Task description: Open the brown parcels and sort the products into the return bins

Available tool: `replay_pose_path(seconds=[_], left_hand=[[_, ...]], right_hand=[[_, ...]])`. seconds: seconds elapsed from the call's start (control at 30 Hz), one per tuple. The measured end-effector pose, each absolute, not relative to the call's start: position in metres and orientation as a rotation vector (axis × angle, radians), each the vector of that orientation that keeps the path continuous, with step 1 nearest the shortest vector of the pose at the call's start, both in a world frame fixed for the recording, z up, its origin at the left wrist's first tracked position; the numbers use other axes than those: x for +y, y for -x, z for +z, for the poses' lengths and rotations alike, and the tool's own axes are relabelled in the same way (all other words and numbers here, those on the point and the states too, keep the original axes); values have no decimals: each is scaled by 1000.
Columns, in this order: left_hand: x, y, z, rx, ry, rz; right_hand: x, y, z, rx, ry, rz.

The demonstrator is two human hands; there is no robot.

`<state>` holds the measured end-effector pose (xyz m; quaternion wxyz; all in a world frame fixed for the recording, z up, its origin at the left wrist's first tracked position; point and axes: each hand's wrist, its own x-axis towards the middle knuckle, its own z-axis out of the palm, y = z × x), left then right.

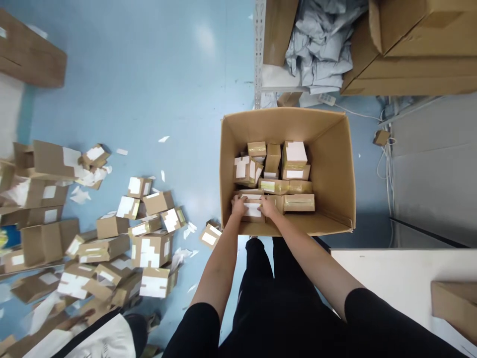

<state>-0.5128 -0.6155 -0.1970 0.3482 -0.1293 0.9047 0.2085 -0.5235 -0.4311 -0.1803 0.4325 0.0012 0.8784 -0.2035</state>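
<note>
A large open cardboard carton (333, 164) stands on the blue floor in front of me, with several small taped parcels (294, 158) inside. Both my arms reach down into its near side. My left hand (238, 205) and my right hand (267, 205) grip the two ends of one small brown parcel with a white label (253, 209), low against the carton's near wall. The fingers of both hands curl over its top edge.
A heap of small labelled parcels (151, 248) and paper scraps covers the floor to the left. Another person's sleeve (104, 338) shows at bottom left. A metal rack with grey bags (320, 44) and big cartons (413, 44) stands behind. A white table (391, 278) is at right.
</note>
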Motion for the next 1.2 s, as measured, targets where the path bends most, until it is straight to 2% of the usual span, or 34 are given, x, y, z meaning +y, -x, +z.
replay_pose_path(seconds=[0.27, 0.53, 0.7, 0.8, 0.93, 1.07, 1.2], left_hand=[[-570, 494, -151, 2597, 187, 673], [-498, 523, -36, 2858, -262, 818], [-422, 501, 34, 2955, -638, 900], [-355, 453, 63, 2892, -883, 921], [-254, 347, 77, 2661, -1272, 915], [-162, 212, 67, 2343, -1641, 899], [-105, 93, 39, 2049, -1856, 753]], right_hand=[[-403, 506, -134, 2405, -177, -483], [-336, 490, -25, 2786, -476, -654], [-265, 437, 46, 3010, -645, -652], [-210, 365, 68, 3077, -845, -631], [-138, 219, 70, 3078, -1256, -608], [-96, 52, 50, 2928, -1783, -571], [-91, -75, 18, 2625, -2195, -558]])
